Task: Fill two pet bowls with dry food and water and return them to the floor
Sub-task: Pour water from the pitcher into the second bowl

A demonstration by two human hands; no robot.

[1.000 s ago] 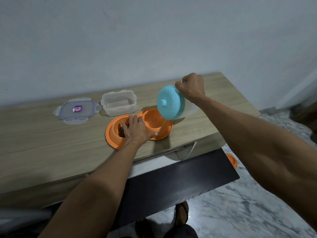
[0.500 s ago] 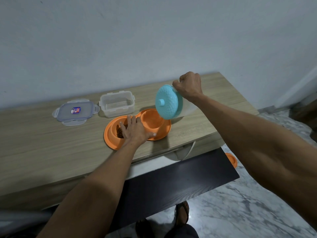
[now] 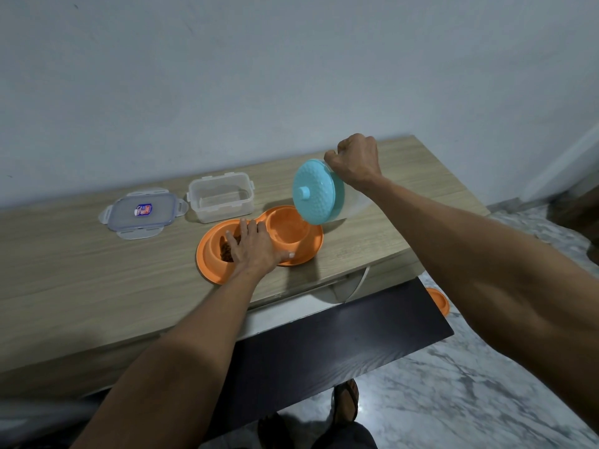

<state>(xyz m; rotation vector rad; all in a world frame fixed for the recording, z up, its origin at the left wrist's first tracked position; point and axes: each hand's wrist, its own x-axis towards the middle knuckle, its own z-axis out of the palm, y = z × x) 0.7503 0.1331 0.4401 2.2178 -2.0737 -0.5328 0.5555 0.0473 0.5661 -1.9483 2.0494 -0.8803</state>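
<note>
An orange double pet bowl [image 3: 311, 244] sits on the wooden table [image 3: 81, 270]. Its left cup holds brown dry food [image 3: 226, 252]; its right cup [image 3: 287, 226] looks orange inside. My left hand [image 3: 254, 246] lies flat on the middle of the bowl, fingers spread, pressing it down. My right hand [image 3: 355, 162] is closed on the handle of a clear water jug with a teal lid [image 3: 314, 191], tipped on its side over the right cup. No stream of water is clear to see.
An empty clear food container [image 3: 221, 200] and its lid [image 3: 142, 215] lie behind the bowl. A dark lower shelf [image 3: 324, 348] juts out under the table. Another orange bowl [image 3: 439, 301] lies on the marble floor to the right. My sandalled foot [image 3: 346, 400] shows below.
The jug has tilted a little further over the right cup and my right hand has risen slightly. My left hand stays on the bowl.
</note>
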